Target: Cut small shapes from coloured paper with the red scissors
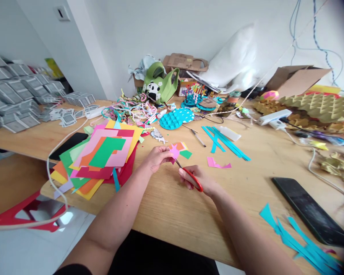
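Observation:
Between the fingertips of my left hand [158,158] is a small piece of magenta paper [174,151] with pointed, star-like edges. My right hand [197,179] grips a pair of red-handled scissors [195,180], its fingers around the handles. The scissor blades point up and left and meet the lower edge of the magenta paper; whether they are apart I cannot tell. Just behind the paper, small orange and pink pieces and a green scrap [186,154] lie on the table. A pink offcut [218,163] rests to the right of the scissors.
Coloured paper sheets [107,151] are piled at the left. Blue paper strips [226,143] and a pen [198,138] lie behind my hands. On the right are a dark phone [309,210] and more blue offcuts [301,244]. A green felt bag [160,86] stands at the back.

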### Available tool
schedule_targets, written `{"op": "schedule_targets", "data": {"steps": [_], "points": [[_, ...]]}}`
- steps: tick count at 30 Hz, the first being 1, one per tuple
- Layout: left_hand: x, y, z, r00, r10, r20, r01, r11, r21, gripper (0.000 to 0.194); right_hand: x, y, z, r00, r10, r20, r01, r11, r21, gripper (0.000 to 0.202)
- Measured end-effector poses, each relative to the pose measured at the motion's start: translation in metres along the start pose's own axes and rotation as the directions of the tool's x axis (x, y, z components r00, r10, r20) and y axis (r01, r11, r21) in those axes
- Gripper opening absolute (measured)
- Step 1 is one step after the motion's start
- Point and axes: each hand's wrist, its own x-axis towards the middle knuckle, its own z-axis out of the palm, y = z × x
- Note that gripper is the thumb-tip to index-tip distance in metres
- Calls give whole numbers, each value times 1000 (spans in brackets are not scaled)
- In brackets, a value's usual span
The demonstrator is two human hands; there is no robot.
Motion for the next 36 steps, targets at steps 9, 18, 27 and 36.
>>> {"op": "schedule_targets", "data": {"steps": [9, 18, 27, 36], "points": [[-2, 2, -1, 998, -41, 49, 41, 999, -1, 15, 3, 3, 0, 1000, -20, 1, 20, 999, 29, 55], [-2, 1, -2, 997, -66, 38, 65, 997, 29, 16, 5, 7, 1, 999, -35, -15, 36, 999, 21, 55], [-4, 3, 4, 998, -62, -31, 63, 996, 66, 22, 6, 8, 2, 999, -52, 0, 52, 999, 5, 56], [-1, -3, 3, 1000, -20, 1, 20, 1000, -11, 23, 8, 10, 2, 997, -70, 12, 71, 997, -38, 55]]}}
